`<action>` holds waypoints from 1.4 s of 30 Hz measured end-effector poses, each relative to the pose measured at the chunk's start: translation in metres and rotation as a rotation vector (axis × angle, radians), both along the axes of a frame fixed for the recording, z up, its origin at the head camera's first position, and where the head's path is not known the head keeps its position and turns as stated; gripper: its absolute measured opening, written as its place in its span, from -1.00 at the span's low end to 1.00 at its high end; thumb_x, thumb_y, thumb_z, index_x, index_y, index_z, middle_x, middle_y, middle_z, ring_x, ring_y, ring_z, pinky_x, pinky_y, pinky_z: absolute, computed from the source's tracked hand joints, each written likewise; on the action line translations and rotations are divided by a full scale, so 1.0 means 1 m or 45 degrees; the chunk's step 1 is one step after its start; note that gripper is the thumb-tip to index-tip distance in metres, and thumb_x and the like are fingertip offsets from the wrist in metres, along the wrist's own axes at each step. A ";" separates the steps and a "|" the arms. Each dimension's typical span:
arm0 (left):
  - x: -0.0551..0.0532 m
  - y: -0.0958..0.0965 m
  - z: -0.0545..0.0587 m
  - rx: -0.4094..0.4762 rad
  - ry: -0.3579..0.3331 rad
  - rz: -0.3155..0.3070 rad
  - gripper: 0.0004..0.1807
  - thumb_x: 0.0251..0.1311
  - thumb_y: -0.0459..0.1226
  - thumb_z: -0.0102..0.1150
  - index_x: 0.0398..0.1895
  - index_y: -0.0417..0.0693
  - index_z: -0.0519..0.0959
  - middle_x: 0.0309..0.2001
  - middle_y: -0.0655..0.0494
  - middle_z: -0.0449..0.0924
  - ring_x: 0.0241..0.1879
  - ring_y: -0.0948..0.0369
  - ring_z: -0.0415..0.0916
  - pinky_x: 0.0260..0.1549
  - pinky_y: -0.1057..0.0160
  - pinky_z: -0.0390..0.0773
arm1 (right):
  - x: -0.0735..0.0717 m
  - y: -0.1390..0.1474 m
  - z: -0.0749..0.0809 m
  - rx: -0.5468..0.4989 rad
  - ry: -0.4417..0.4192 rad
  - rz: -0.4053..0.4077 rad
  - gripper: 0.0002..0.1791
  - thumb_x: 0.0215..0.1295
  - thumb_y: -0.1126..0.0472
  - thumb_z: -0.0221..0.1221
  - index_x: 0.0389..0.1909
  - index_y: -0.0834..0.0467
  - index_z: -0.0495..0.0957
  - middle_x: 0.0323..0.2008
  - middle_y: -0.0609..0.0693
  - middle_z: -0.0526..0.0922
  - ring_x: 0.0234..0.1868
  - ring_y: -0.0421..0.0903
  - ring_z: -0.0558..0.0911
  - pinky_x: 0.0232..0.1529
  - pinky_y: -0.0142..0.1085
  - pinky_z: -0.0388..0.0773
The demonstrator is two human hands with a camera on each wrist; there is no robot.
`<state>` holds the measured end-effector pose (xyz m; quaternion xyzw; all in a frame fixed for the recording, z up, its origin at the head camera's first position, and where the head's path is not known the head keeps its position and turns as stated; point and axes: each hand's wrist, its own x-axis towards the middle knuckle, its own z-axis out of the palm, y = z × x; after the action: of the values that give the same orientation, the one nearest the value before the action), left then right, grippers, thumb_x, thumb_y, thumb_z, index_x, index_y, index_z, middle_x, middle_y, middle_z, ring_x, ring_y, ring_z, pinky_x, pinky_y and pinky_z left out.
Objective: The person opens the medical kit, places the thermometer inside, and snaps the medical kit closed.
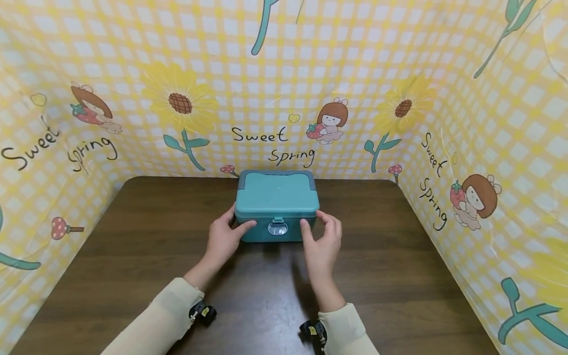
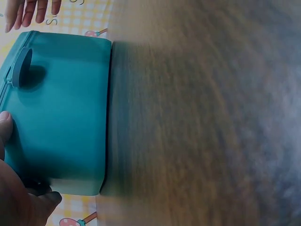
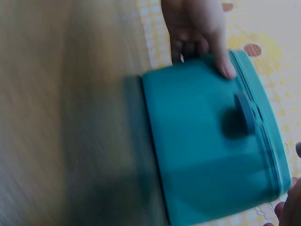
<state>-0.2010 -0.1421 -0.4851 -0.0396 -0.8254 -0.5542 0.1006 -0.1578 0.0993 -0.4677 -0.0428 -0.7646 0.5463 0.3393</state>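
Observation:
A teal lidded box (image 1: 277, 195) stands on the brown table, with a grey-blue handle folded along the back of its lid. On its front, the oval latch (image 2: 22, 68) juts out from the wall in both wrist views. My left hand (image 1: 222, 239) grips the box's left end, thumb on the front and fingers around the side. At the opposite end is my right hand (image 1: 323, 251), its thumb before the front right and its fingers beside the right corner. In the left wrist view, that right hand (image 2: 33, 13) shows loosely extended fingers just off the box's end.
The dark wooden table (image 1: 381, 276) runs back to a yellow checked cloth (image 1: 275, 74) printed with flowers and girls, which rises behind and at both sides. The box is close to the table's back edge. Black wrist cameras (image 1: 202, 312) sit at both sleeve cuffs.

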 end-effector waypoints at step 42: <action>0.003 0.000 0.000 -0.027 0.000 0.017 -0.03 0.14 0.23 0.37 0.56 0.11 0.27 0.45 0.07 0.41 0.43 0.10 0.37 0.27 -0.05 0.54 | 0.000 -0.095 -0.036 -0.353 -0.201 -0.122 -0.35 -0.04 0.06 0.63 0.01 0.06 0.48 0.01 -0.03 0.54 0.14 -0.05 0.52 0.27 -0.08 0.45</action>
<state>-0.1981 -0.1416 -0.4851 -0.0354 -0.8315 -0.5445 0.1039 -0.1583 0.0043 -0.5042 -0.1685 -0.7032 0.6247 0.2947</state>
